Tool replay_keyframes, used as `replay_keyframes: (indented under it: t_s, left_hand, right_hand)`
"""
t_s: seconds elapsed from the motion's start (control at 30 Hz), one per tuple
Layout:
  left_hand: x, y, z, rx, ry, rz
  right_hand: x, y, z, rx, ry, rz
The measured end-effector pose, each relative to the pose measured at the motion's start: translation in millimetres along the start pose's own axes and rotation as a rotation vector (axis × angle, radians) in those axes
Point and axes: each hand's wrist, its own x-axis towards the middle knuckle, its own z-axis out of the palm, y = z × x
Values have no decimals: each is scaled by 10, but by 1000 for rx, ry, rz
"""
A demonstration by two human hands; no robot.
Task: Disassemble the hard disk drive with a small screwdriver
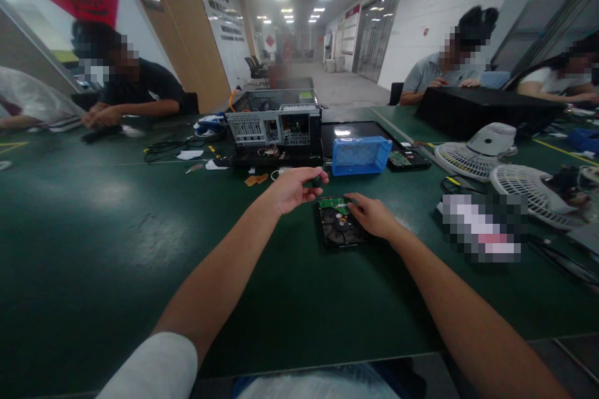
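Observation:
A hard drive [337, 234] lies on the green table with its green circuit board [333, 204] facing up. My right hand [374, 217] grips it along the right side, the index finger reaching onto the board; the thumb is hidden. Just above the drive's far left corner is my left hand [297, 190], its fingers closed around a small dark object [317, 181]. What kind of object that is, I cannot make out.
Beyond my hands stand an opened computer case [271, 128] and a blue plastic bin [360, 157]. Another drive with a circuit board [408, 159] lies right of the bin. White fan parts [468, 153] are at the right. Other people [145, 84] sit around the table.

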Motion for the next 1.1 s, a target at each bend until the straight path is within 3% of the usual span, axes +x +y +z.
replay_keyframes:
  t_s: [0.37, 0.57, 1.1]
  left_hand:
    - [20, -25, -3, 120, 30, -2]
    - [15, -6, 3, 37, 69, -19]
    - [27, -14, -27, -58, -34, -6]
  right_hand:
    - [10, 13, 8, -5, -3, 12]
    - [4, 5, 5, -3, 0, 15]
    - [16, 22, 16, -3, -5, 3]
